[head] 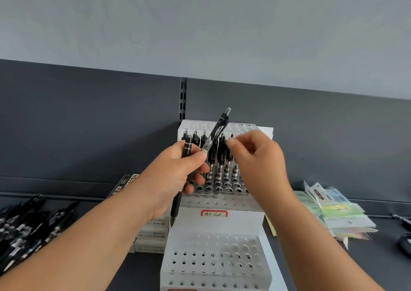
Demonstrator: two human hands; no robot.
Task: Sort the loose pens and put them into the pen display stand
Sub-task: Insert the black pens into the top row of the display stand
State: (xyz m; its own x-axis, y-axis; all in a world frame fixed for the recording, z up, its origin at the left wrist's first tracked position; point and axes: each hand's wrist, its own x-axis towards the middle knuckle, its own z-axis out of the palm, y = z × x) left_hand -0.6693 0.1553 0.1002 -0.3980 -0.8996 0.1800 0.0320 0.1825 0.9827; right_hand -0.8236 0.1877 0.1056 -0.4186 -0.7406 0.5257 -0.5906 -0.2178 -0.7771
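A white pen display stand with rows of holes stands against the dark back panel; several black pens sit upright in its middle rows. My left hand holds two pens in front of the stand: a black pen running down through the fist, and a clear-barrelled pen slanting up to the right. My right hand hovers at the stand's right side, its fingertips next to the tops of the standing pens, blurred. A second white stand with vacant holes sits nearer to me.
A heap of loose black pens lies at the left. Flat pen boxes are stacked left of the near stand. Pastel packets lie at the right, and a dark object sits at the right edge.
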